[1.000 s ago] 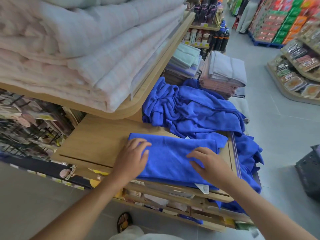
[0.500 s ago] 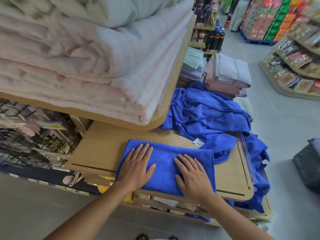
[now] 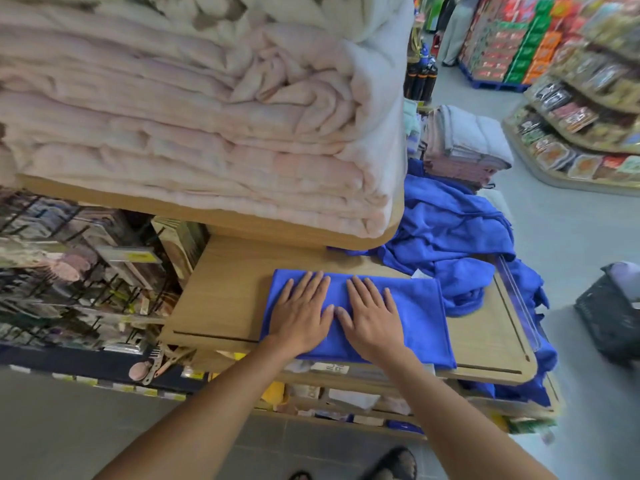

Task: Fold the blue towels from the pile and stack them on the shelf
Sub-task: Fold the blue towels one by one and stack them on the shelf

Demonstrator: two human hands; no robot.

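Both hands are pressing palm-down on cloth: the left hand [image 3: 301,317] is lying with fingers straight and slightly spread, and the right hand [image 3: 372,320] is lying just beside it in the same way, thumbs nearly touching, neither one pinching any fabric. Under them the folded towel [image 3: 420,317] is resting on the wooden shelf [image 3: 225,299], near its front edge, with its long axis running left to right across the person's body. The hands are covering its left and middle parts, while a bare stretch is reaching out past the right hand toward the right. Beyond that end, to the right and further back, the pile [image 3: 453,244] of loose blue towels is spilling over the shelf's side, its nearest fold touching or just beside the folded towel's far right corner. Pink blankets [image 3: 207,116] are sitting on the board above. Judging from this, the smoothing step is under way, and the right hand is the nearer one both for turning the free end over and for reaching into the pile
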